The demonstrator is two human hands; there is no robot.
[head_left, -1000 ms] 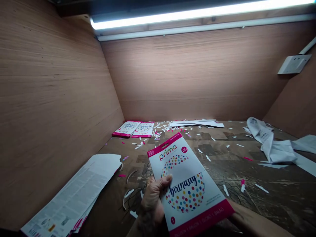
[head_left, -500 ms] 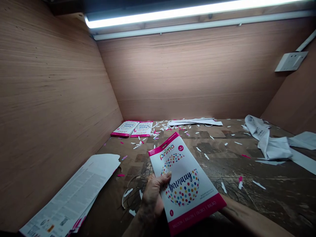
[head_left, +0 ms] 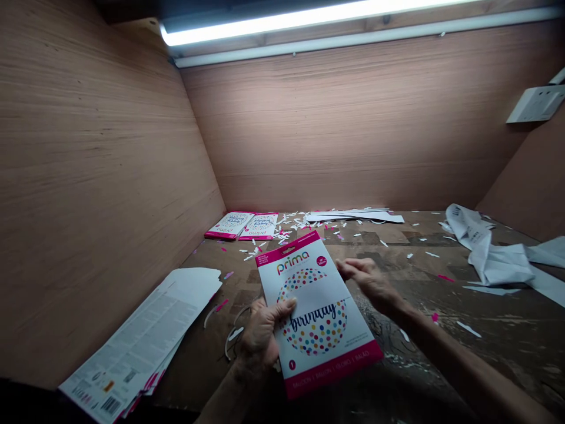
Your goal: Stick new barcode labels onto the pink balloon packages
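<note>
My left hand (head_left: 263, 330) grips a white and pink balloon packet (head_left: 324, 359) by its left side, thumb flat on the front and fingers behind. Coloured dots and the word "birthday" are printed on the packet, which tilts over the middle of the table. At its upper right edge is my right hand (head_left: 364, 277), fingers pinched together and slightly blurred. Whether that pinch has something in it, or touches the packet's edge, I cannot make out.
Flat printed cards (head_left: 145, 341) lie stacked at left. Similar packets (head_left: 232, 224) rest at the back left, near white paper scraps and long white strips (head_left: 357, 217). Crumpled white paper (head_left: 498, 259) lies at right. Wooden walls (head_left: 331, 129) enclose the table.
My right hand has come out from behind the packet to its upper right edge. The packet has shifted slightly left and up in my left hand.
</note>
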